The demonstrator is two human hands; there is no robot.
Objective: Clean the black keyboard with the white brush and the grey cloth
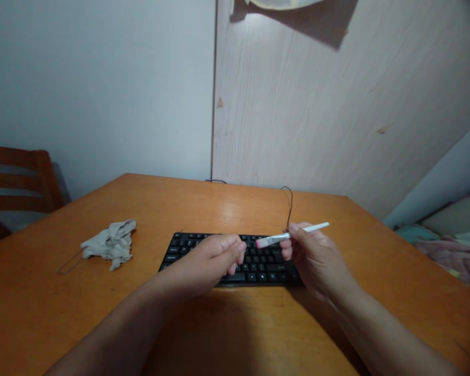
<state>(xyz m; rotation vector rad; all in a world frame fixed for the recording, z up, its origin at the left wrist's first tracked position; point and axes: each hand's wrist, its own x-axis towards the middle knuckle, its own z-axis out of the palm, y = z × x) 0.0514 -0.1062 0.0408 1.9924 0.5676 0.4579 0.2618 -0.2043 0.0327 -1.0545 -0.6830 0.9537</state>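
Note:
A black keyboard [258, 261] lies in the middle of an orange wooden table [235, 324]. My right hand [313, 256] pinches a thin white brush [297, 234] with a pink tip, which points left just above the keys. My left hand [215, 256] hovers over the left half of the keyboard with its fingers curled downward and nothing visible in them. The brush tip sits a short way from my left fingertips. The keyboard's dark cable [289, 203] runs toward the back of the table.
A crumpled grey cloth [112, 243] with a thin loop lies on the table to the left. A wooden chair [19, 183] stands at the far left. A pale wood panel [337, 104] and white wall rise behind; bedding [454, 240] shows at the right.

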